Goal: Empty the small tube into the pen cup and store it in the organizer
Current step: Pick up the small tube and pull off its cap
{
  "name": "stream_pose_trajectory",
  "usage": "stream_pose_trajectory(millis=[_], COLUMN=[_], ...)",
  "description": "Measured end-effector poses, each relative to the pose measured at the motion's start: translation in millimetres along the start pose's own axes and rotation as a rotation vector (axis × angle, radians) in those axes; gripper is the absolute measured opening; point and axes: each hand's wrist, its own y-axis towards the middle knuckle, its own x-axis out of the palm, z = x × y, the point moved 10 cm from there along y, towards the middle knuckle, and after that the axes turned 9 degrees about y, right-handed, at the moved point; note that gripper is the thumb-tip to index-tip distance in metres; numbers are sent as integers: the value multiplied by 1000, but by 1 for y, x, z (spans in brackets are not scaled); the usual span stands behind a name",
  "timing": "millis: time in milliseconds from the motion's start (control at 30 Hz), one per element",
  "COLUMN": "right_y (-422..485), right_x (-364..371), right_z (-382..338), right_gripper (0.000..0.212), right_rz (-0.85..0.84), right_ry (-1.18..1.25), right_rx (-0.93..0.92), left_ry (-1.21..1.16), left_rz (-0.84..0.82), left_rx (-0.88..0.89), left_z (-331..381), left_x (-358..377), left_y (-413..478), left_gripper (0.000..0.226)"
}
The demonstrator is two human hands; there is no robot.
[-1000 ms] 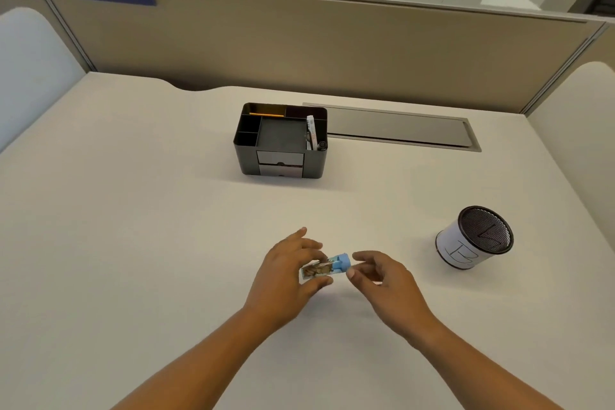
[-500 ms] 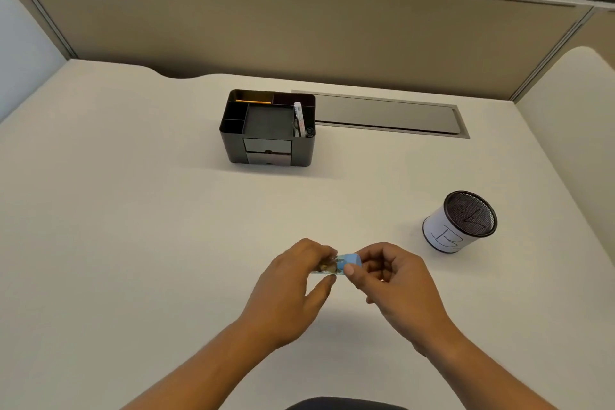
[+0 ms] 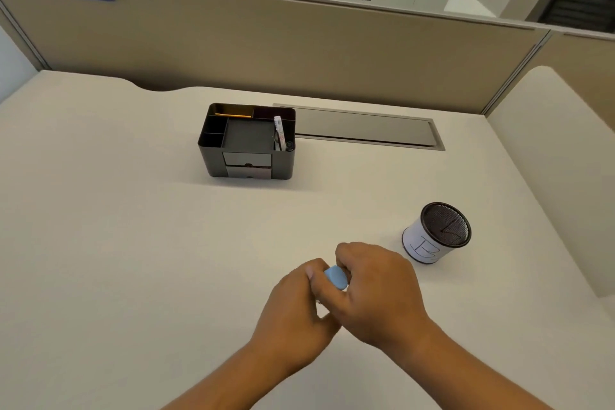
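Both hands meet above the desk's near middle. My left hand [image 3: 296,306] wraps the body of the small tube, which is hidden inside the fist. Only the tube's light blue cap [image 3: 335,277] shows, pointing up toward the camera, and my right hand [image 3: 376,289] closes its fingers around that cap. The pen cup [image 3: 420,243], white-sided with a black mesh inside and rim, stands to the right of my hands. The black organizer [image 3: 283,163] sits farther back at centre, with several open compartments, a yellow pencil and a white pen in it.
A grey cable-tray lid [image 3: 362,128] lies flush in the desk behind the organizer. Beige partition walls [image 3: 299,43] close the desk at the back and right. The cream desk surface [image 3: 116,226] stretches to the left.
The tube has gone from lying flat between my fingertips to upright in my left fist. My right hand has closed over the blue cap, and both hands rose toward the camera.
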Motion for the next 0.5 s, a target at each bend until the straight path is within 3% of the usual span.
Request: stream_pose_trajectory(millis=[100,267,500], right_y=[4,11,14], right_x=[-5,-5,3], right_z=[-10,-19,-18], right_gripper=[48,46,45], right_rz=[16,-15,-117], right_ry=[23,41,19], right_rx=[-90,-199,-281], left_ry=[-123,-201,-182], left_rz=[-74,-146,-308], left_rx=[-9,33,50], left_z=[9,20,18], left_x=[5,9,20], left_y=[5,12,14], left_gripper=[7,28,23])
